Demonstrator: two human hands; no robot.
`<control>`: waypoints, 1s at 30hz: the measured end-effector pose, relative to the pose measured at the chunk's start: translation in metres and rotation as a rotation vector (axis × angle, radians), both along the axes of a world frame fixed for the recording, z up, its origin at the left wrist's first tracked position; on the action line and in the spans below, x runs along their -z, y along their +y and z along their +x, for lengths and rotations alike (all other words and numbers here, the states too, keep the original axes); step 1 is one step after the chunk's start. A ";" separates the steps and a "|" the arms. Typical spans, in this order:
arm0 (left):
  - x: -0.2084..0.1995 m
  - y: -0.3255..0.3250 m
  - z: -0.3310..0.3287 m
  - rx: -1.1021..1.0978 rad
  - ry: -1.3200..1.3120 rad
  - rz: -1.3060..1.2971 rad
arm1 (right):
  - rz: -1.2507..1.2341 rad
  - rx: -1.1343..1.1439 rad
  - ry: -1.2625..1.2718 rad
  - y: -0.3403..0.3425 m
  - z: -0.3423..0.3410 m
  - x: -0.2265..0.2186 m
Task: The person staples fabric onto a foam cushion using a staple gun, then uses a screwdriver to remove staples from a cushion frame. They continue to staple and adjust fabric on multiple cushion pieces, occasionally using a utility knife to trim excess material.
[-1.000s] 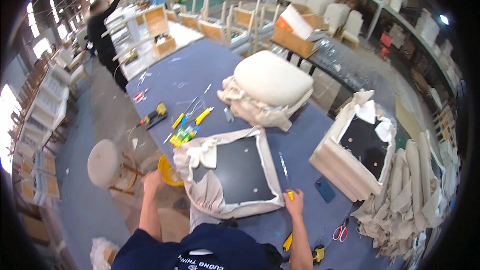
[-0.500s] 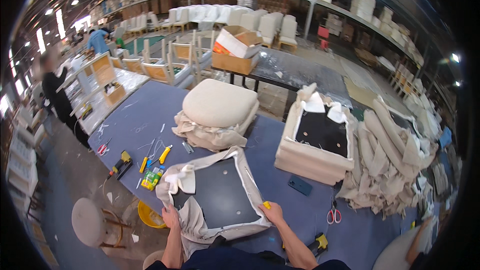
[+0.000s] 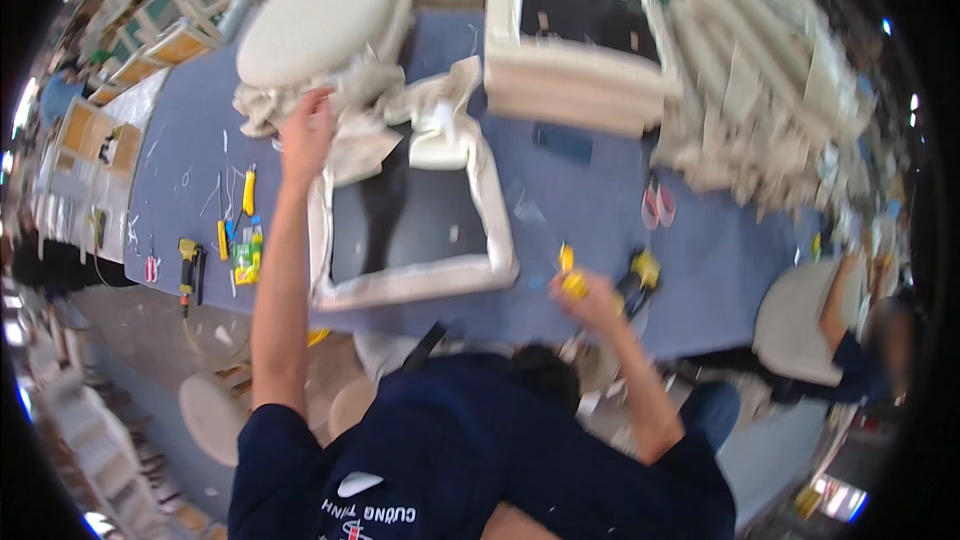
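Our right hand (image 3: 592, 302) grips a yellow tool (image 3: 575, 286); slipping could nick the seat (image 3: 430, 230) beside it. Our left hand (image 3: 309, 130): can't tell.

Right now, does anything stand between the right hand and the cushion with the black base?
Nothing visible does: between right hand and cushion, the blue tabletop shows. The hand holds a yellow tool.
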State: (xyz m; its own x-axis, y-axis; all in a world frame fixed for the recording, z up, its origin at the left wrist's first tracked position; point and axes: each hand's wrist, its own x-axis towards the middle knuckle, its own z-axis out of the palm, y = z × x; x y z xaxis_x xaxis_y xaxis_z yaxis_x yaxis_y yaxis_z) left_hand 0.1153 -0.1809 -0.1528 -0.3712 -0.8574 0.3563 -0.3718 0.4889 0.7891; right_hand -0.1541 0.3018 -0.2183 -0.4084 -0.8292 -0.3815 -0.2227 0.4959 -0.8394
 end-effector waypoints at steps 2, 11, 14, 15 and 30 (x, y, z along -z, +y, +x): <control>0.044 0.080 -0.030 0.195 -0.105 -0.072 | -0.051 0.112 0.231 0.024 -0.018 0.003; 0.169 0.280 -0.100 0.682 -0.628 -0.126 | 0.275 0.140 0.176 0.112 0.032 0.045; 0.190 0.281 -0.086 0.664 -0.559 -0.083 | 0.256 0.133 0.139 0.132 0.053 0.049; 0.185 0.283 -0.084 0.671 -0.536 -0.103 | 0.222 0.146 0.170 0.140 0.062 0.054; 0.189 0.279 -0.088 0.711 -0.584 -0.126 | 0.407 0.359 -0.231 0.136 0.093 0.037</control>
